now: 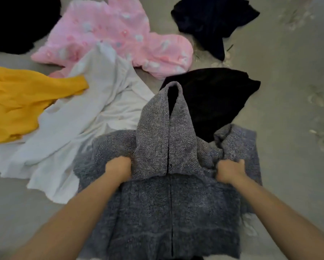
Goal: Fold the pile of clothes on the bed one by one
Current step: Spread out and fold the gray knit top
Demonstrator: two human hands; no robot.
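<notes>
A grey knitted hooded cardigan (168,212) lies front-up on the bed right before me, its hood standing up and pointing away. My left hand (118,167) grips the knit at the left shoulder, fingers tucked under the hood's base. My right hand (230,170) clutches a bunch of the fabric at the right shoulder. Beyond the cardigan the unfolded clothes are spread out: a white garment (78,128), a yellow one (16,102), a pink fleece piece (110,32) and a black one (213,102) just behind the hood.
The bed has a grey-beige floral sheet (292,91), bare along the right side. Another dark navy garment (211,19) lies at the far middle, and a black one (16,21) fills the far left corner.
</notes>
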